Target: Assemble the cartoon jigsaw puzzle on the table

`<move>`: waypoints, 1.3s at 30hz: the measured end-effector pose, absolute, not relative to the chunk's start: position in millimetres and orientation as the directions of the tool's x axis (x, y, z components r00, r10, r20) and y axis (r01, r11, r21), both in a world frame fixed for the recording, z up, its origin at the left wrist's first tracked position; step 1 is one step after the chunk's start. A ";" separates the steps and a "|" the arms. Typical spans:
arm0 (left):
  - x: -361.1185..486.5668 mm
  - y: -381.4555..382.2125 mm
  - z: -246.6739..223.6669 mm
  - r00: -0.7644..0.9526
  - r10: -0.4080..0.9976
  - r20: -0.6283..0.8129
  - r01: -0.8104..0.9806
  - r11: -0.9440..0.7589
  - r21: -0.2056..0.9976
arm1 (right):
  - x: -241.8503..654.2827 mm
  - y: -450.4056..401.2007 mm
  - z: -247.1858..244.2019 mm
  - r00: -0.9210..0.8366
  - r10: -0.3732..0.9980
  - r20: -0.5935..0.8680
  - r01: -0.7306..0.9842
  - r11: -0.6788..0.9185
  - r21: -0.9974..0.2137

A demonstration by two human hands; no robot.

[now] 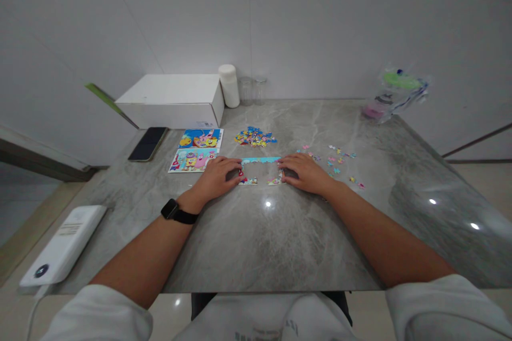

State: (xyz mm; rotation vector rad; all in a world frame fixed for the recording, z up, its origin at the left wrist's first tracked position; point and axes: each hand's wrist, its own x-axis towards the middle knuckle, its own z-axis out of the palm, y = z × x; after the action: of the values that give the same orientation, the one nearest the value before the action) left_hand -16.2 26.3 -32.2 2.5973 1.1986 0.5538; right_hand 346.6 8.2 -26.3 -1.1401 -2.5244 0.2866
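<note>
A partly joined jigsaw puzzle (261, 160) lies flat on the grey table. Its top strip and two sides are joined, and its bottom edge has a gap in the middle. My left hand (219, 177), with a black watch on the wrist, grips its left side, fingers near the top corner and thumb near the bottom. My right hand (307, 173) grips the right side the same way, covering part of that edge. Loose pink, blue and yellow puzzle pieces (336, 161) are scattered by my right hand. Beyond the puzzle sits a heap of mixed puzzle pieces (255, 137).
Two cartoon picture sheets (194, 160) lie left of the puzzle, beside a phone (148, 144). Behind stand a white box (168, 101), a white bottle (229, 87) and clear glasses (259, 91). A plastic bag (394, 96) is back right; a white power bank (66, 245) is front left.
</note>
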 end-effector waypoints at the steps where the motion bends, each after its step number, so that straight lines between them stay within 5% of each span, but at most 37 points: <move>1: -16.1 26.2 -32.1 0.595 0.767 0.240 0.680 -0.640 0.358 | 346.0 7.9 -25.9 -0.610 0.757 0.235 0.686 0.653 -0.321; 23: -15.5 27.9 -27.7 0.562 0.773 0.294 0.661 -0.634 0.403 | 348.4 -3.7 -19.7 -0.534 0.784 0.316 0.733 0.616 -0.289; 28: -17.1 25.1 -22.7 0.523 0.779 0.347 0.627 -0.627 0.462 | 369.8 -8.1 2.1 -0.356 0.823 0.442 0.808 0.509 -0.298; 33: -19.6 21.6 -17.2 0.466 0.806 0.366 0.638 -0.592 0.491 | 421.3 -15.7 42.2 0.000 0.775 0.632 0.858 0.324 -0.399; 39: -19.7 20.1 -15.0 0.420 0.831 0.365 0.651 -0.556 0.517 | 492.1 -18.7 37.5 0.260 0.766 0.588 0.874 0.072 -0.480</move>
State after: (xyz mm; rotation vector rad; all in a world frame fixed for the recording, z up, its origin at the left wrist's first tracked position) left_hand -19.7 20.1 -15.0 2.3828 1.2832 0.8644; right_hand 492.1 -18.7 37.5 -1.7057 -1.5213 -0.1653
